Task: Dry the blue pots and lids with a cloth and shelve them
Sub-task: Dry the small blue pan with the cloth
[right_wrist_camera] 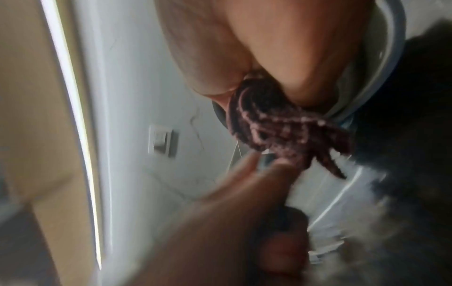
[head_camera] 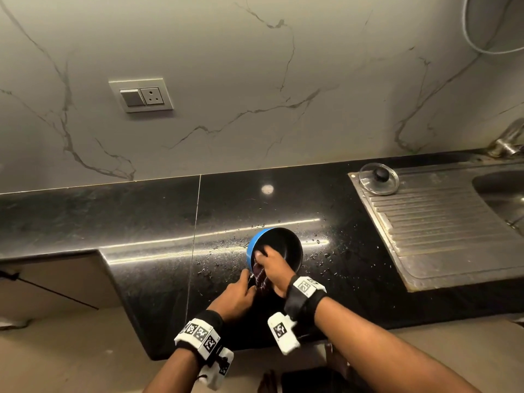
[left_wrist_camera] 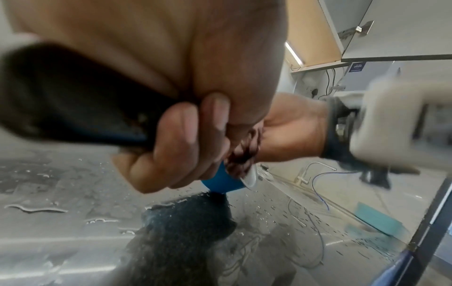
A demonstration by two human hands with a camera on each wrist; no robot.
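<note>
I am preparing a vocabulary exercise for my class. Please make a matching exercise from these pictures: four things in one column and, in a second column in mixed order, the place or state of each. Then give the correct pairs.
Things
1. pot
2. cloth
3. glass lid
4. pot handle

Places or states
A. lies on the steel draining board, apart from the hands
B. gripped by the left hand
C. tilted on the wet black counter, blue outside and dark inside
D. bunched in the right hand, pressed inside the pot

Pairs: 1-C, 2-D, 3-A, 4-B
</note>
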